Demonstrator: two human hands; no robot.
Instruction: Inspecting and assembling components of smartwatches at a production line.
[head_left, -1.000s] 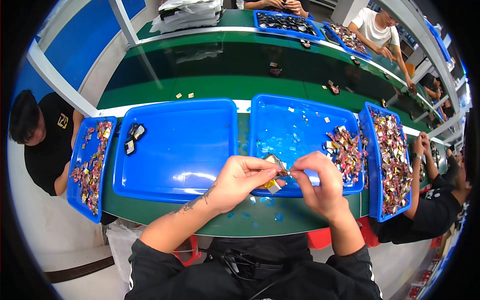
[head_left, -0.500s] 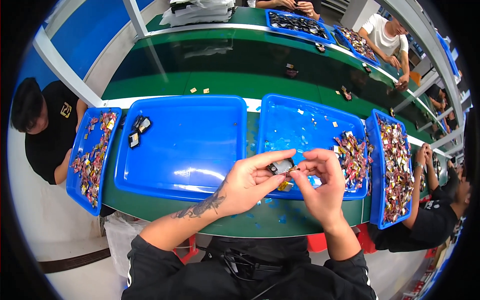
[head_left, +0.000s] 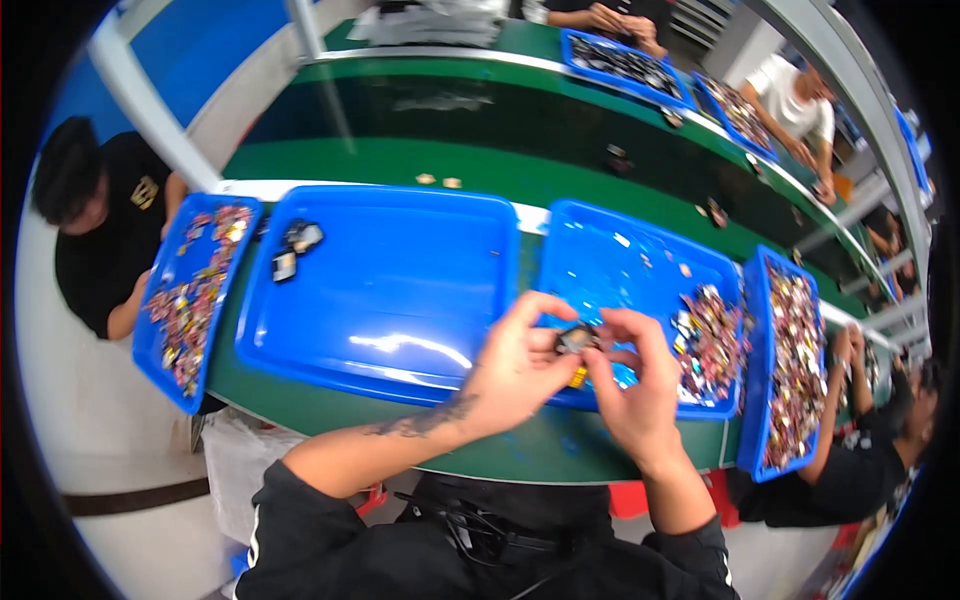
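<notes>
Between my two hands is a small black electronic part (head_left: pixel 574 339) with a greyish face; motion blur hides its exact kind. Its near side is pinched by the thumb and fingers of my left hand (head_left: pixel 512 358). From the other side, my right hand (head_left: pixel 640 375) closes thumb and fingertips on the same part. A small yellow piece (head_left: pixel 579 376) shows just below it. Both hands are above the near left side of the right blue tray (head_left: pixel 600 222), which holds a heap of small pink, silver and yellow wired parts (head_left: pixel 712 340) at its right.
To the left, a large blue tray (head_left: pixel 400 250) holds several black parts (head_left: pixel 300 236) in its far left corner. Narrow blue bins of parts flank the trays, left (head_left: pixel 190 300) and right (head_left: pixel 790 350). Beyond runs a green conveyor (head_left: pixel 330 150). Co-workers sit left, right and across.
The view has shifted and blurred slightly. The black part has turned in my fingers, and my left fingers have curled more around it. Both hands stay together over the right tray.
</notes>
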